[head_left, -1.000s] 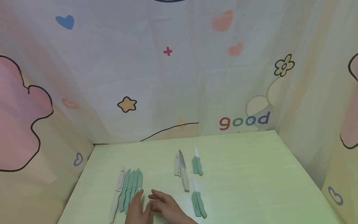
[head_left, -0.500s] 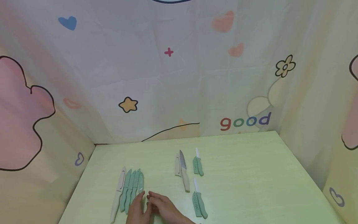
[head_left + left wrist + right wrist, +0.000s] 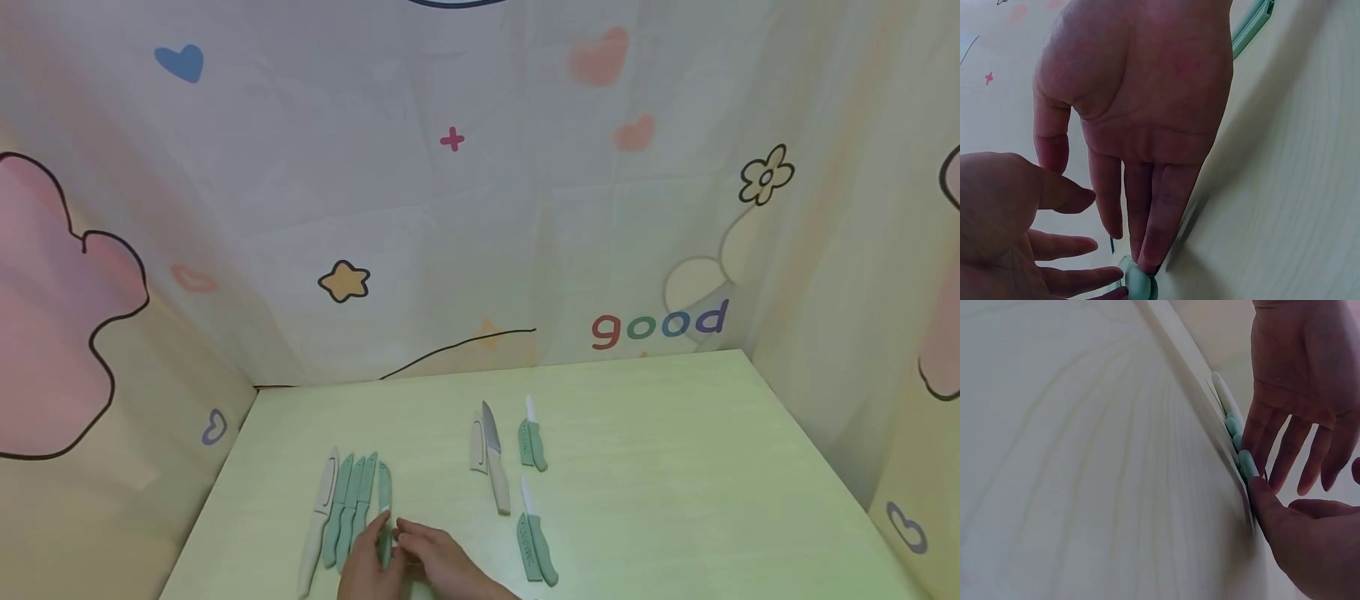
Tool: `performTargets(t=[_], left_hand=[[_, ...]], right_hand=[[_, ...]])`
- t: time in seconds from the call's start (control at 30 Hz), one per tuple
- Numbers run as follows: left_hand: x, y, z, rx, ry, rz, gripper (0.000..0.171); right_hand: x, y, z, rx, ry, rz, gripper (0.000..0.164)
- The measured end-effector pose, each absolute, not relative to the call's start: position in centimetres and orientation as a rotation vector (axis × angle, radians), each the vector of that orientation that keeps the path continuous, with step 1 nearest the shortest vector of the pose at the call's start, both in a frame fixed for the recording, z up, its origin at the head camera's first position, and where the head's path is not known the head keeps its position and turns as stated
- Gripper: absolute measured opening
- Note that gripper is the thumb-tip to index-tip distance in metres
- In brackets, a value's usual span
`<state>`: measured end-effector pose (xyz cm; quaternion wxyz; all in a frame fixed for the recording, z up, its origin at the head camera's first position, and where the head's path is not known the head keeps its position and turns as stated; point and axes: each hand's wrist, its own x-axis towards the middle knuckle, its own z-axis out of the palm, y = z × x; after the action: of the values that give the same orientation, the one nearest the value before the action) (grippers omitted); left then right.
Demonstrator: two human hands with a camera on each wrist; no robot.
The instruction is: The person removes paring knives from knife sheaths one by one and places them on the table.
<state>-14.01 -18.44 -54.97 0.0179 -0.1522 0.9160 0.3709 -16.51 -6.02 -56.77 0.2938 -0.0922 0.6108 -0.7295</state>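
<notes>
Green knife (image 3: 385,490) is sitting between the two hands near the front left of the table (image 3: 675,467), just apart from a row of three other green knives (image 3: 349,508) and a beige knife (image 3: 318,517), its tip pointing away from the person. The left hand (image 3: 371,567) is touching it with nearly straight fingers, not wrapping round it; the right hand (image 3: 442,554) is holding its fingers out loosely beside it, gripping nothing. Whether the right fingertips are touching the handle, I cannot tell. To the right, two small green knives (image 3: 537,446) and a second beige knife (image 3: 497,483) are lying bare beside their covers, so the step in hand is probably singling out this knife for uncovering. The next move would be calling for a firm pinch on handle and cover, then a straight pull along the blade.
</notes>
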Motion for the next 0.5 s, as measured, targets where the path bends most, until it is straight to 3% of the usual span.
performTargets(t=[0.5], left_hand=[[-15.3, -18.5, -55.3, -0.803, 2.666, 1.336, 0.054]], right_hand=[[-16.4, -5.8, -57.0, -0.215, 1.543, -1.988, 0.043]])
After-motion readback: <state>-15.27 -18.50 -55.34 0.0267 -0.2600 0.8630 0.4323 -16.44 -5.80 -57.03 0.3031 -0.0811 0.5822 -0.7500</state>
